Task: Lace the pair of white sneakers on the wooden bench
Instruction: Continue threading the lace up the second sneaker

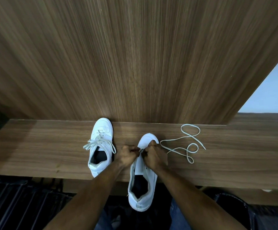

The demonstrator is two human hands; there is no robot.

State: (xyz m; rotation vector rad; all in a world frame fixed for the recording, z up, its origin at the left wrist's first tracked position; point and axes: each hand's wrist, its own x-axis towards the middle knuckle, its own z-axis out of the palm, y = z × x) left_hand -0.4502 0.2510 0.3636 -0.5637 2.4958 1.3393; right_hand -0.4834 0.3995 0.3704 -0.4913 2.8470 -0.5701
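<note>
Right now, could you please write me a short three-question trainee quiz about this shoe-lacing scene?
1. True or false: the left sneaker already carries a lace.
2. Which side of the right sneaker does the loose lace trail to? A) left B) right
3. Fill in: the right sneaker's heel hangs over the near edge of the wooden ____.

Key: 1 true. 2 B. 3 bench. Both the left hand and the right hand pinch at the right sneaker's eyelets; what each grips is too small to tell.

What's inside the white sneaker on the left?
Inside the laced white sneaker only a dark insole shows through the opening; the toe end is covered by its tongue and laces.
</note>
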